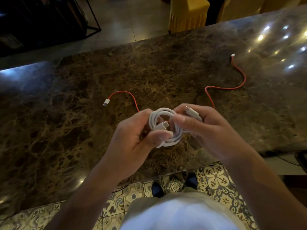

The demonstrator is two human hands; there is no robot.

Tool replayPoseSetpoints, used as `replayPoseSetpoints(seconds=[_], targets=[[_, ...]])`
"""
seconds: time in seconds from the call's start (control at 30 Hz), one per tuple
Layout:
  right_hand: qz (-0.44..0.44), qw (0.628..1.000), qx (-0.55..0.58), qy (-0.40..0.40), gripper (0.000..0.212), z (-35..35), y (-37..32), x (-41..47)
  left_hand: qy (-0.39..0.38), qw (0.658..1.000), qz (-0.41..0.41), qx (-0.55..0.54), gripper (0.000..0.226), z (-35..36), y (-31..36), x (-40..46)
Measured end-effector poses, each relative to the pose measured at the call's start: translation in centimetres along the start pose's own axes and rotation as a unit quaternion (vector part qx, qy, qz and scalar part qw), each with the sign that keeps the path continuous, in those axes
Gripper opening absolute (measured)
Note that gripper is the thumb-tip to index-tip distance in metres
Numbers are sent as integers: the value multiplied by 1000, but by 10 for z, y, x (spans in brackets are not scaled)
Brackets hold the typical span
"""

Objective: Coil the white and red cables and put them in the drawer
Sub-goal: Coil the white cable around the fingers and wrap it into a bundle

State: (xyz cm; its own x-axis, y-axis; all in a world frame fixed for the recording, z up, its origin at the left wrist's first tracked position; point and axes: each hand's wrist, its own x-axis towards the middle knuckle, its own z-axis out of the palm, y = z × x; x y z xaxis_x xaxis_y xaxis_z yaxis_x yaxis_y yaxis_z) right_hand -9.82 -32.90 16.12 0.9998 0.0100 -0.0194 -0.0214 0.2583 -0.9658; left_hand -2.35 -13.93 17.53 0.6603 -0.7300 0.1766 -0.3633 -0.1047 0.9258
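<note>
The white cable (172, 135) is wound into a small round coil, held above the brown marble counter (66, 113). My left hand (136, 138) pinches the coil's lower left side with thumb and fingers. My right hand (204, 130) grips its right side, with one white plug end lying across the fingers. A second plug end pokes into the middle of the coil. The red cable (232, 87) lies loose and uncoiled on the counter beyond my hands, winding from a white plug at the left to another at the far right. No drawer is visible.
The counter's near edge runs just below my hands, above a patterned tile floor (216, 178) and my shoes. Yellow-covered chairs (187, 14) stand beyond the far edge. A dark metal-framed stand (49, 19) fills the upper left.
</note>
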Motion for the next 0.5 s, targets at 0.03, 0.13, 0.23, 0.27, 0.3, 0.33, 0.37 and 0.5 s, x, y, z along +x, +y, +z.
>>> replayPoseSetpoints(seconds=[0.03, 0.13, 0.23, 0.27, 0.3, 0.33, 0.37, 0.5], targets=[[11, 1000, 23, 2, 27, 2, 1, 0, -5, 1000, 12, 3, 48, 0, 1, 0], [20, 996, 82, -26, 22, 7, 3, -4, -12, 1000, 28, -5, 38, 0, 2, 1], [15, 996, 72, -44, 20, 9, 3, -5, -14, 997, 10, -76, 43, 2, 0, -3], [15, 997, 67, -42, 25, 9, 2, -5, -15, 995, 2, -96, 45, 2, -1, -4], [14, 997, 63, -39, 28, 10, 0, -6, -13, 994, -4, -108, 48, 3, -1, -5], [10, 998, 54, -33, 26, 10, -1, -6, -9, 994, -6, -113, 49, 4, -1, -5], [4, 999, 32, -24, 22, 10, -1, -6, -1, 993, -7, -114, 48, 5, -1, -5], [-24, 987, -152, 51, 18, 16, 11, -4, 9, 995, -4, -97, 25, 9, 6, -4]])
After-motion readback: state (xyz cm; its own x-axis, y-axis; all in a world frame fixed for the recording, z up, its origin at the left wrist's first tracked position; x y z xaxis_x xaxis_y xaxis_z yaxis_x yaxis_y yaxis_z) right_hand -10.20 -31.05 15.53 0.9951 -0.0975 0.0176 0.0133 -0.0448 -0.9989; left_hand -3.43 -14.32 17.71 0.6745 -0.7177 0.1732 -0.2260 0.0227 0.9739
